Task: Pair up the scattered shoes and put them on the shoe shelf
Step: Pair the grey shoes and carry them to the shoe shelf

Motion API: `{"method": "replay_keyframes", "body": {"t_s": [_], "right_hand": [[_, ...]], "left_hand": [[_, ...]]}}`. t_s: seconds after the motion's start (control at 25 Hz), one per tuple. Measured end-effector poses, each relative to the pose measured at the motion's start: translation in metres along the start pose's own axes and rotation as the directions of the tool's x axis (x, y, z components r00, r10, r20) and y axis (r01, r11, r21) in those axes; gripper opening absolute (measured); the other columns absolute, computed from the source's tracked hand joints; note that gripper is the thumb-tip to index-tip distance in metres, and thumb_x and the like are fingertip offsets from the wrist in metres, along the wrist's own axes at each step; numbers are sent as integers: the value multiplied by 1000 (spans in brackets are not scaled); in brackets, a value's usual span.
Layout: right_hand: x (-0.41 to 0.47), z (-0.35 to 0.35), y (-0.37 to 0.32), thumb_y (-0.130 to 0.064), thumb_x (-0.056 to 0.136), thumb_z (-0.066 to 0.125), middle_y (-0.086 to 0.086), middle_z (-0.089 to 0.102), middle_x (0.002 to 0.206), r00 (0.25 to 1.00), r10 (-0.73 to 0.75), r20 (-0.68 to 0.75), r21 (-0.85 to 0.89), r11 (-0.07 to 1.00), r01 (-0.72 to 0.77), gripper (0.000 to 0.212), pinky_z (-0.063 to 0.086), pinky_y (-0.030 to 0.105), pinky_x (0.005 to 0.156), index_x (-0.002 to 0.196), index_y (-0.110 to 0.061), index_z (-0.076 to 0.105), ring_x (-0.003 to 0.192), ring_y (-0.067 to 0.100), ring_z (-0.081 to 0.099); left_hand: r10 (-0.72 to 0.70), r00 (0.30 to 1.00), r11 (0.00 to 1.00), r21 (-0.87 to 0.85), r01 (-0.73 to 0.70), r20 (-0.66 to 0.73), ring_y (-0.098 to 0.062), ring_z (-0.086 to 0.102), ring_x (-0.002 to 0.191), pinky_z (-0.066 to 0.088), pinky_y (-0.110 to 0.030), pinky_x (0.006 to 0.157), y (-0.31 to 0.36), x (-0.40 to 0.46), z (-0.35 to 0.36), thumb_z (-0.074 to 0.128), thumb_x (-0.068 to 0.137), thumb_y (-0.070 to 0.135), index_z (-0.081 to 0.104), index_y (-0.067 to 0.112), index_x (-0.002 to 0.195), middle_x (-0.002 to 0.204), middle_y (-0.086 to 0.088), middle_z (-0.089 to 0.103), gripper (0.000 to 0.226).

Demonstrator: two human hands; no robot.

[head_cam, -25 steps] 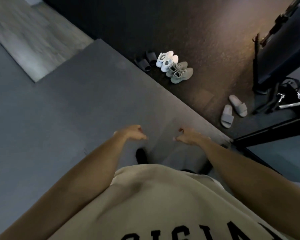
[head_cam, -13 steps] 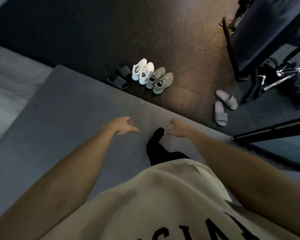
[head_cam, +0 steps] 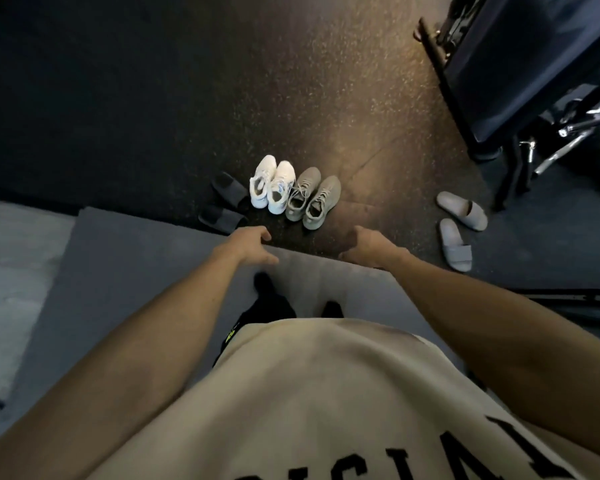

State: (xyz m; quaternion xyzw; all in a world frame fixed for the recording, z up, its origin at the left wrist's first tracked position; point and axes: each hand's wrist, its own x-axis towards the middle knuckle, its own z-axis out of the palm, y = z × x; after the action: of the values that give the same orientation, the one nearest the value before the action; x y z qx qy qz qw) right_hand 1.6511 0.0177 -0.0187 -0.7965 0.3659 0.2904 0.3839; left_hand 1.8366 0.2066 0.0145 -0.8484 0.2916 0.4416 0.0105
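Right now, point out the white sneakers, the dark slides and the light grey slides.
white sneakers [head_cam: 272,183]: head view, between the two uppers.
dark slides [head_cam: 230,192]: head view, strap of the farther slide.
light grey slides [head_cam: 474,211]: head view, strap of the farther slide.

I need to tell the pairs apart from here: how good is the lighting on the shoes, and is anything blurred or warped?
Head view: dim overall, one warm light patch on the speckled floor. White sneakers bright, grey sneakers clear, dark slides nearly lost in shadow. Light slides readable. Wide-angle bending at the edges; both hands slightly soft.
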Motion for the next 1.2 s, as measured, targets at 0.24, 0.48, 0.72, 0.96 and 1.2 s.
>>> {"method": "replay_keyframes", "body": {"t_s": [0.24,0.48,0.72,0.96,1.2], "right_hand": [[104,-34,-59,-41,78,71,12,54,134,980,199,-13,150,969,-194,70,47,37,92,134,-9,43,118,30,54],[230,-37,-67,-42,81,70,10,54,133,935,354,12,257,903,-345,64,46,38,97,133,-12,46,119,28,53],[392,25,-16,-49,83,64,6,50,137,948,317,-3,128,941,-314,67,41,45,103,138,-17,42,123,26,50],[562,153,55,-51,81,63,4,51,130,975,168,-146,-27,985,-173,66,37,42,100,134,-16,43,122,26,49],[644,241,86,-25,88,61,7,54,124,976,140,-166,-103,982,-158,44,45,42,89,128,-13,47,118,28,49]], "left_hand": [[112,992,971,204,-121,51,-26,53,117,47,-39,93,-3,136,-107,78,73,42,54,20,128,129,-7,54,65],[171,968,924,312,-221,183,-31,46,122,44,-43,97,-6,287,-114,76,74,39,49,19,132,133,-8,48,68],[160,957,901,360,-242,242,-29,42,127,42,-46,101,-24,461,-27,72,78,40,44,19,137,137,-6,47,69],[244,942,816,476,-328,231,-24,30,138,35,-42,107,-53,639,105,69,81,37,35,19,144,147,-2,40,74],[400,893,628,647,-431,207,-25,44,122,36,-37,96,-90,706,187,48,95,17,46,20,135,126,-4,57,40]]}}
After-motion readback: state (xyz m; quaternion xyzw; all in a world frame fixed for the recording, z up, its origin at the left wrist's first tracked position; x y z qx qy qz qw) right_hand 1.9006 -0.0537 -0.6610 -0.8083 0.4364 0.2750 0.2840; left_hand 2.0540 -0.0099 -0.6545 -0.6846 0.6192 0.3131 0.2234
